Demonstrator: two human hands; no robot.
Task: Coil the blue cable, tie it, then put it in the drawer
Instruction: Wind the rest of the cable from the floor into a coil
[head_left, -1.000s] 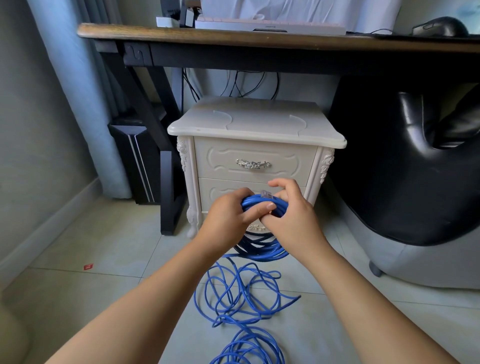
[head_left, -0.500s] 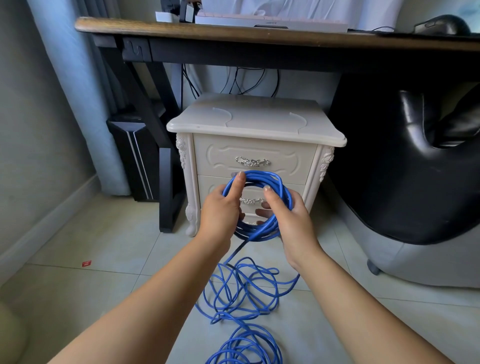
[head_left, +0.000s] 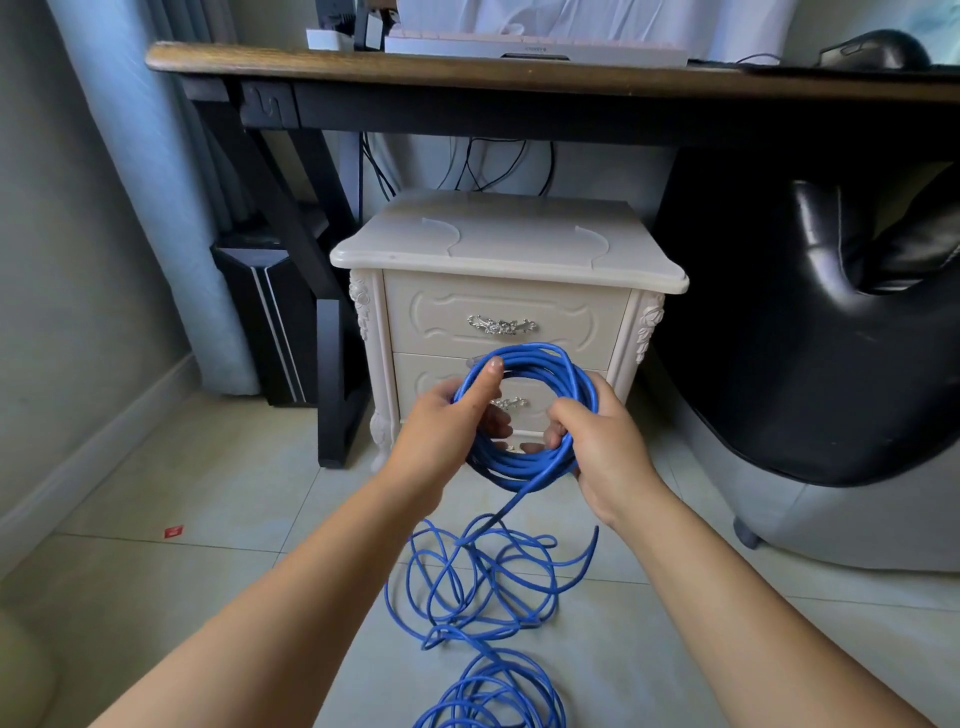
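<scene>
I hold a round coil of the blue cable (head_left: 524, 470) upright in front of the cream nightstand (head_left: 506, 249). My left hand (head_left: 441, 431) grips the coil's left side, thumb lying up along the loops. My right hand (head_left: 602, 447) grips the right side, fingers curled through the ring. A loose strand runs down from the coil to a tangle of blue cable on the floor. The top drawer (head_left: 447, 325) and the lower drawer (head_left: 431, 376) are both closed; the coil partly hides the lower one.
A dark wooden desk (head_left: 467, 65) stands over the nightstand, with a keyboard (head_left: 535, 49) and mouse (head_left: 872, 49) on it. A black chair (head_left: 810, 332) is close on the right, a black computer case (head_left: 265, 312) on the left. Pale floor tiles lie on both sides.
The bunched cable has been opened into a wide upright ring. My hands moved apart to its two sides, and my right hand closed round the right edge.
</scene>
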